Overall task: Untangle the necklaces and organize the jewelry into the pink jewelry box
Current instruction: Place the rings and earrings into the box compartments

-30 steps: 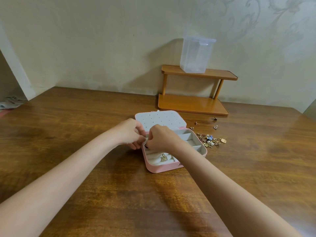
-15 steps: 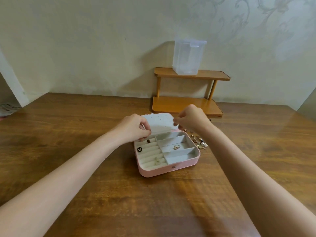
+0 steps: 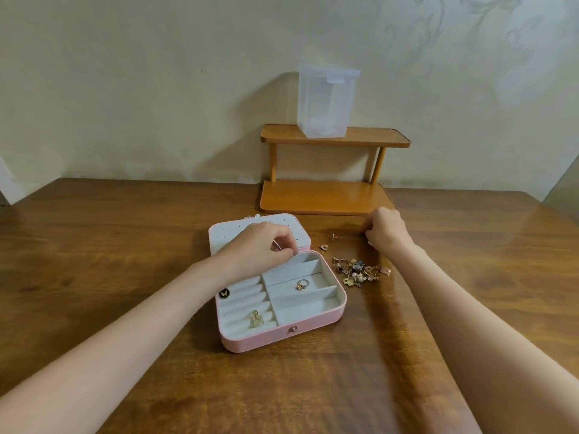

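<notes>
Reaching away from the pink jewelry box (image 3: 279,335), the right hand (image 3: 387,228) now curls at the table (image 3: 470,277) beyond the jewelry pile (image 3: 360,272), contents unclear; left hand (image 3: 260,249) pinches over the box's top edge.

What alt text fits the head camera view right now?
Left hand hovers over an open pink box holding a ring and pendant; right hand reaches past a jewelry pile on a wooden table.
</notes>
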Motion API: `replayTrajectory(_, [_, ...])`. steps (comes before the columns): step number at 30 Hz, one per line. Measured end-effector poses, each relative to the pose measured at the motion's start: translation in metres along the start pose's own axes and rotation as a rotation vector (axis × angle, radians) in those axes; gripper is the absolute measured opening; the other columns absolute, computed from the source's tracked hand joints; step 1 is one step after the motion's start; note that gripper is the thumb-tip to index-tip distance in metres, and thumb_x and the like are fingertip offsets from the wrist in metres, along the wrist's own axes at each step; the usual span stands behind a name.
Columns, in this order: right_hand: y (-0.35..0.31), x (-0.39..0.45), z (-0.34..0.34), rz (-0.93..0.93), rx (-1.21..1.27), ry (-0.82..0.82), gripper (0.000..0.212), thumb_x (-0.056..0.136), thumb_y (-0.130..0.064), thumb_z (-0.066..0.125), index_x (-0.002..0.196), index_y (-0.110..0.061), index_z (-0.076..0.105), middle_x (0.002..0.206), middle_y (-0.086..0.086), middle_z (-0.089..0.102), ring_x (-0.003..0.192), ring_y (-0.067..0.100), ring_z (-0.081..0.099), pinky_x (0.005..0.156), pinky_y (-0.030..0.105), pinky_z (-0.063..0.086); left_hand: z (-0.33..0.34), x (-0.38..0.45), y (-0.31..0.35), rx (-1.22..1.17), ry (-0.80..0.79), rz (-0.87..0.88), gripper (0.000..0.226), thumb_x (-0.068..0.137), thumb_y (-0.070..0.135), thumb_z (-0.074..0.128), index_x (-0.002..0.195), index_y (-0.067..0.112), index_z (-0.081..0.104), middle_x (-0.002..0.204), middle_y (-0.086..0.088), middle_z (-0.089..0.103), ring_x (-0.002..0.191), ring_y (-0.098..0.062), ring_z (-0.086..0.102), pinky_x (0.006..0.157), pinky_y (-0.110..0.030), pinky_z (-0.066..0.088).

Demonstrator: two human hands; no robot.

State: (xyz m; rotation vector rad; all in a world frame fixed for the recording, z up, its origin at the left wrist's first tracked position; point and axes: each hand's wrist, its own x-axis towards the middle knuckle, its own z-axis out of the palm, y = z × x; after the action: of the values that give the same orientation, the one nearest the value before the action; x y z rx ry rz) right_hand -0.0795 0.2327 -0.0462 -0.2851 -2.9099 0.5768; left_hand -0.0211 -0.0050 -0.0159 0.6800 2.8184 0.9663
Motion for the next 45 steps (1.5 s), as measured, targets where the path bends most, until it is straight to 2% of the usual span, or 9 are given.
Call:
replayTrajectory(5, [-0.011,-0.010,-0.022,-0.059,0.244,0.040,0.010,0.083,-0.005,0.068,0.092,-0.004,0.071,0.093,0.012,0.067,0.083,0.024,0.063,0.073,0.029,0.051,0.004,0.001,0.004,-0.073,0.133,0.027,0.014,0.090,0.013,0.058,0.088,0.025,0.063,0.090,0.013,0.061,0.087,-0.002,0.058,0.070,-0.007,0.043])
replayTrajectory(10, [-0.067,-0.057,-0.043,-0.196,0.619,-0.366,0.007,0.083,-0.010,0.068,0.087,-0.005,0.070,0.082,0.008,0.068,0.067,0.010,0.063,0.064,0.017,0.054,-0.003,-0.009,0.015,-0.178,0.303,0.047,0.013,0.087,0.019,0.065,0.098,0.024,0.061,0.092,0.010,0.063,0.082,-0.002,0.062,0.064,-0.009,0.047])
replayTrajectory(17, [-0.107,-0.100,-0.021,-0.218,0.892,-0.489,0.005,0.081,-0.003,0.069,0.080,0.000,0.065,0.076,0.009,0.064,0.066,0.012,0.062,0.066,0.018,0.055,-0.029,-0.049,0.003,-0.352,0.261,-0.124,0.005,0.081,0.013,0.071,0.084,0.016,0.070,0.075,0.002,0.072,0.069,-0.006,0.069,0.066,-0.018,0.053])
replayTrajectory(21, [-0.124,-0.117,-0.005,-0.392,0.585,-0.366,0.011,0.078,-0.012,0.074,0.075,-0.010,0.064,0.076,0.002,0.065,0.069,0.011,0.061,0.059,0.017,0.048,-0.035,-0.065,-0.013,-0.488,0.136,-0.295,0.005,0.083,0.009,0.067,0.085,0.011,0.071,0.078,-0.002,0.073,0.074,-0.011,0.070,0.065,-0.016,0.055])
replayTrajectory(26, [-0.140,-0.131,0.013,-0.602,0.199,-0.210,0.004,0.086,-0.010,0.065,0.089,-0.010,0.065,0.091,0.003,0.065,0.078,0.012,0.055,0.065,0.018,0.045,-0.037,-0.075,-0.030,-0.140,0.055,-0.301,0.008,0.083,0.016,0.070,0.089,0.019,0.072,0.094,0.005,0.069,0.092,-0.010,0.061,0.081,-0.026,0.049])
replayTrajectory(29, [-0.144,-0.136,0.019,-0.676,0.019,-0.145,0.010,0.091,-0.011,0.056,0.098,-0.008,0.062,0.104,0.008,0.063,0.089,0.018,0.054,0.069,0.023,0.040,-0.035,-0.078,-0.032,-0.012,0.004,-0.302,0.004,0.083,0.022,0.070,0.086,0.023,0.070,0.086,0.009,0.063,0.082,-0.006,0.057,0.067,-0.020,0.042])
replayTrajectory(34, [-0.144,-0.143,0.022,-0.760,-0.063,-0.149,0.021,0.096,-0.013,0.048,0.108,-0.008,0.064,0.106,0.010,0.060,0.094,0.023,0.057,0.068,0.023,0.034,-0.033,-0.072,-0.032,0.079,-0.010,-0.305,0.011,0.083,0.024,0.070,0.094,0.024,0.069,0.083,0.011,0.058,0.080,-0.005,0.053,0.070,-0.021,0.044])
replayTrajectory(40, [-0.141,-0.131,0.010,-0.712,0.051,-0.320,0.020,0.090,-0.010,0.059,0.104,-0.012,0.073,0.107,0.007,0.068,0.092,0.019,0.061,0.079,0.023,0.046,-0.035,-0.072,-0.031,0.122,-0.026,-0.294,0.007,0.081,0.022,0.072,0.088,0.022,0.070,0.082,0.011,0.059,0.085,-0.009,0.057,0.076,-0.027,0.048])
replayTrajectory(45, [-0.137,-0.130,0.010,-0.698,0.102,-0.324,0.019,0.086,-0.010,0.066,0.103,-0.012,0.073,0.106,0.005,0.069,0.084,0.008,0.053,0.071,0.011,0.038,-0.033,-0.070,-0.027,0.150,-0.015,-0.291,0.011,0.082,0.020,0.071,0.094,0.019,0.072,0.080,0.011,0.056,0.081,-0.007,0.052,0.060,-0.018,0.038])
